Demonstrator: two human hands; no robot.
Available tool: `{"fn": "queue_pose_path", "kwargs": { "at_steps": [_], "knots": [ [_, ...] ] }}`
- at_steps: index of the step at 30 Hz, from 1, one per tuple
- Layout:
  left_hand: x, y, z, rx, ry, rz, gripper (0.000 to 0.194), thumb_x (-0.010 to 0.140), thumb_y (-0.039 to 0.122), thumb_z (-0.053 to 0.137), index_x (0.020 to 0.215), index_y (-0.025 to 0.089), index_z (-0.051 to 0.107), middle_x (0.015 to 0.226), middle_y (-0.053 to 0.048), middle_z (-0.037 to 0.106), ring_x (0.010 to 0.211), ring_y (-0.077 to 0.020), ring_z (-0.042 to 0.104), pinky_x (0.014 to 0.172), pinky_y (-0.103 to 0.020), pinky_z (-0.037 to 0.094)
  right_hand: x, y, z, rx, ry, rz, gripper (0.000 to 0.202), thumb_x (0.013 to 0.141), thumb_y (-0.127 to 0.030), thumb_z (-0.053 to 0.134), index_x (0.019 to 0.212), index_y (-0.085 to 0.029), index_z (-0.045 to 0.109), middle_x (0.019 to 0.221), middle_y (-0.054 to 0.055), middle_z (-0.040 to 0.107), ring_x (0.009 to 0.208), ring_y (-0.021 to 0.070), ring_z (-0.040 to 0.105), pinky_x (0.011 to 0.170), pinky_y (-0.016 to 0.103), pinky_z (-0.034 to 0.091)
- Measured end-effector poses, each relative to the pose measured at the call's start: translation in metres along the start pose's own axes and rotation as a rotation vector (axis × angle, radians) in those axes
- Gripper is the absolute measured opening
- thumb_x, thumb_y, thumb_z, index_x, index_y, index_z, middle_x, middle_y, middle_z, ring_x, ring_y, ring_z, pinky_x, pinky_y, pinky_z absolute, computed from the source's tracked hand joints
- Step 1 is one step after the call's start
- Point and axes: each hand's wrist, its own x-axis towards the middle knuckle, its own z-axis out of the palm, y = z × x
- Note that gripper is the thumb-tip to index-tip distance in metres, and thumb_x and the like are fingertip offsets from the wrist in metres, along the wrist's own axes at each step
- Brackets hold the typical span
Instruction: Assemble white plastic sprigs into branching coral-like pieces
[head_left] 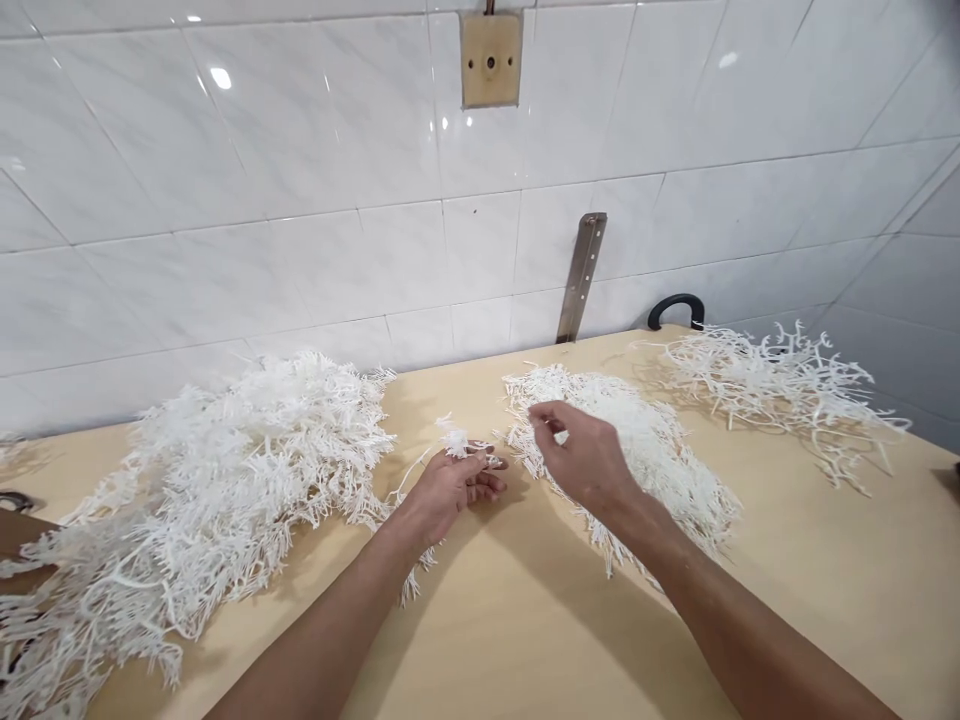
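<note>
My left hand (pixel 457 482) is closed on a white plastic foliage sprig (pixel 454 440), whose thin stem trails down to the left past the wrist. The feathery tip of the sprig sticks up above the fingers. To the right, my right hand (pixel 579 450) hovers over a middle heap of small white sprigs (pixel 637 430), thumb and forefinger pressed together. Whatever may be between those fingertips is too small to make out. A large heap of white branched foliage (pixel 255 470) lies left of my left hand.
Bare white stems (pixel 765 375) lie in a loose tangle at the back right of the wooden table (pixel 525 640). Behind it, a metal strip with holes (pixel 582 278) leans against the tiled wall (pixel 300 270), near a black curved handle (pixel 676 306). Something brown (pixel 26 550) shows at the left edge.
</note>
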Motion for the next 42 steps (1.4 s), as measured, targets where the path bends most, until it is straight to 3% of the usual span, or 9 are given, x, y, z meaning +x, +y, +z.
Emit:
{"fn": "queue_pose_path", "kwargs": {
  "at_steps": [6, 10, 14, 20, 23, 28, 31, 36, 42],
  "knots": [
    [-0.003, 0.000, 0.004, 0.084, -0.131, -0.030, 0.036, 0.073, 0.043, 0.077, 0.079, 0.009, 0.069, 0.076, -0.011, 0.070, 0.067, -0.0171, 0.065, 0.068, -0.031, 0.051, -0.014, -0.018, 0.021, 0.151, -0.247, 0.116, 0.019, 0.088, -0.030, 0.055, 0.097, -0.022, 0.069, 0.090, 0.005, 0.075, 0.071, 0.0184, 0.066, 0.068, 0.031, 0.051],
    [-0.007, 0.004, 0.006, 0.199, -0.117, -0.058, 0.039, 0.071, 0.048, 0.077, 0.071, 0.010, 0.068, 0.064, -0.009, 0.068, 0.063, -0.0182, 0.064, 0.065, -0.031, 0.049, -0.013, -0.012, 0.024, 0.300, -0.322, 0.273, 0.017, 0.083, -0.030, 0.059, 0.092, -0.022, 0.071, 0.081, 0.002, 0.073, 0.064, 0.0164, 0.064, 0.060, 0.028, 0.052],
    [-0.007, 0.007, 0.005, 0.259, -0.039, -0.007, 0.038, 0.067, 0.047, 0.081, 0.077, 0.012, 0.067, 0.073, -0.007, 0.069, 0.068, -0.0177, 0.064, 0.065, -0.029, 0.047, -0.011, -0.006, 0.026, 0.499, -0.394, 0.431, 0.015, 0.082, -0.033, 0.062, 0.085, -0.020, 0.068, 0.064, -0.002, 0.064, 0.043, 0.0109, 0.052, 0.041, 0.025, 0.046],
    [-0.004, 0.009, -0.001, 0.351, 0.161, 0.019, 0.041, 0.067, 0.050, 0.079, 0.060, 0.015, 0.058, 0.054, 0.000, 0.057, 0.050, -0.0108, 0.050, 0.051, -0.025, 0.036, -0.011, -0.003, 0.030, 0.697, -0.380, 0.477, 0.021, 0.081, -0.037, 0.068, 0.084, -0.017, 0.065, 0.056, -0.004, 0.058, 0.044, 0.0099, 0.051, 0.041, 0.023, 0.047],
    [-0.005, 0.010, 0.000, 0.371, 0.096, -0.009, 0.044, 0.067, 0.052, 0.079, 0.055, 0.014, 0.060, 0.049, -0.002, 0.055, 0.044, -0.0092, 0.045, 0.045, -0.024, 0.029, -0.011, -0.003, 0.031, 0.770, -0.354, 0.486, 0.026, 0.079, -0.041, 0.071, 0.086, -0.016, 0.065, 0.055, -0.005, 0.056, 0.044, 0.0091, 0.049, 0.039, 0.022, 0.045],
    [-0.008, 0.010, 0.003, 0.256, -0.028, -0.049, 0.043, 0.061, 0.051, 0.084, 0.059, 0.013, 0.065, 0.055, -0.005, 0.063, 0.047, -0.0108, 0.049, 0.047, -0.025, 0.035, -0.010, -0.004, 0.031, 0.783, -0.340, 0.514, 0.030, 0.075, -0.043, 0.075, 0.087, -0.017, 0.066, 0.063, -0.003, 0.059, 0.047, 0.0083, 0.047, 0.035, 0.019, 0.039],
    [-0.008, 0.009, 0.002, 0.256, 0.017, -0.091, 0.044, 0.060, 0.052, 0.084, 0.059, 0.012, 0.066, 0.057, -0.005, 0.063, 0.045, -0.0088, 0.046, 0.045, -0.024, 0.032, -0.011, -0.006, 0.030, 0.753, -0.337, 0.512, 0.029, 0.075, -0.042, 0.074, 0.087, -0.017, 0.067, 0.069, -0.001, 0.062, 0.048, 0.0078, 0.047, 0.035, 0.019, 0.039],
    [-0.010, 0.009, 0.005, 0.337, 0.121, -0.134, 0.045, 0.059, 0.045, 0.084, 0.049, 0.016, 0.053, 0.042, 0.003, 0.046, 0.041, -0.0066, 0.036, 0.041, -0.023, 0.021, -0.012, -0.009, 0.031, 0.718, -0.330, 0.506, 0.026, 0.075, -0.039, 0.073, 0.088, -0.017, 0.068, 0.072, 0.000, 0.063, 0.047, 0.0076, 0.046, 0.035, 0.020, 0.038],
    [-0.011, 0.009, 0.009, 0.218, 0.055, -0.104, 0.026, 0.058, 0.031, 0.082, 0.066, 0.015, 0.063, 0.053, 0.004, 0.050, 0.045, -0.0066, 0.040, 0.041, -0.022, 0.021, -0.012, -0.015, 0.029, 0.786, -0.345, 0.547, 0.031, 0.074, -0.045, 0.075, 0.086, -0.017, 0.067, 0.070, 0.000, 0.062, 0.047, 0.0069, 0.042, 0.034, 0.019, 0.031]
  ]
}}
